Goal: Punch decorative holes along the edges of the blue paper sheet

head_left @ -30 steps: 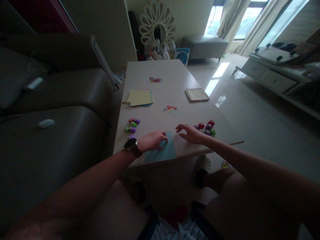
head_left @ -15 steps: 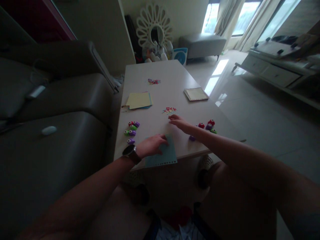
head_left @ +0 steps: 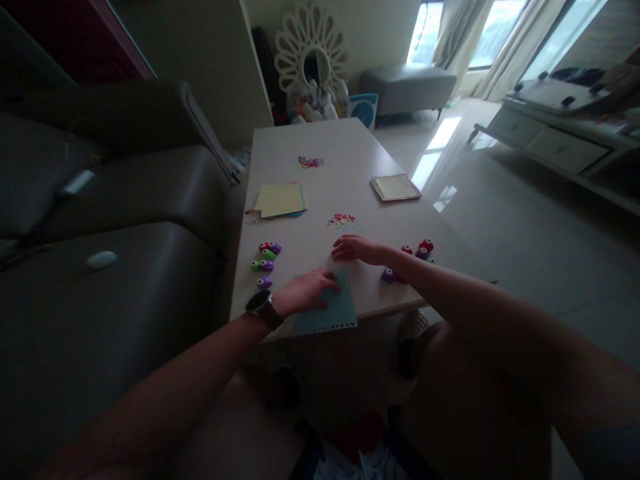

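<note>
My left hand, with a watch on its wrist, rests flat on a blue sheet of paper at the near edge of the white table. My right hand hovers low over the table just beyond the sheet, fingers loosely curled, and I see nothing held in it. A small pile of coloured paper bits lies just past it. Small coloured craft punches sit in a group to the left and in another group to the right, partly hidden by my right forearm.
A stack of yellow and blue paper lies mid-left on the table, a square pad mid-right, more paper bits farther back. A grey sofa runs along the left. A floor mirror, an ottoman and a low cabinet stand behind.
My right hand reached forward from near the right punches toward the paper bits, then drew back a little and curled. My left hand stayed on the blue sheet.
</note>
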The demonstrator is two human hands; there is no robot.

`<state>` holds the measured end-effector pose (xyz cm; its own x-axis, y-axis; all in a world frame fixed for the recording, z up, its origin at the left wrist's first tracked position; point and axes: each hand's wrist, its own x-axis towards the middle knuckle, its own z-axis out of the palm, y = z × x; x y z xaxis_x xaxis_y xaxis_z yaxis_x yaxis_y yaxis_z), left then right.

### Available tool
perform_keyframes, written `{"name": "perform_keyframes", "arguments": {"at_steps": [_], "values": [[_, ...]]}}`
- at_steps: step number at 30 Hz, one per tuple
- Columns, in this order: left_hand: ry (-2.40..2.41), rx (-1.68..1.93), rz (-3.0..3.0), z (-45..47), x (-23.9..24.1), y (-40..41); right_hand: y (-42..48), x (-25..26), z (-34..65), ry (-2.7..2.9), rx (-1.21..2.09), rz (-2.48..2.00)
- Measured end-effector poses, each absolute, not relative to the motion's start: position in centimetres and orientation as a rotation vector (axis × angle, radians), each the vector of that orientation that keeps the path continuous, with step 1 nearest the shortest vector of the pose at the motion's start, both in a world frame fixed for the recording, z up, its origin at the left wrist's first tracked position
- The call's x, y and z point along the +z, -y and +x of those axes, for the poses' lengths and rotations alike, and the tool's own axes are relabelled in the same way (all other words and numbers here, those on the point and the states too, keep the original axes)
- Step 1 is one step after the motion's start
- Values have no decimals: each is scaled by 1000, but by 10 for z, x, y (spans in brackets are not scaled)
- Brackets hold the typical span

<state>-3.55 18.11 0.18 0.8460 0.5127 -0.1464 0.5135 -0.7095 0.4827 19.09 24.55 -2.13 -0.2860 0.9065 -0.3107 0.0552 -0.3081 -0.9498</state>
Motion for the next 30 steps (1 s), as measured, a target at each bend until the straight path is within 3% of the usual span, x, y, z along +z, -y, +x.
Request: {"name": "perform_keyframes", "arguments": {"at_steps": [9,30], "values": [[-746,-3,2502,-36,5,-179,-270,-18,226,1203,1228,-1390],[-753,-31,2490,-37,7,-175,-279,-36,242,1505,1005,-1543]]}}
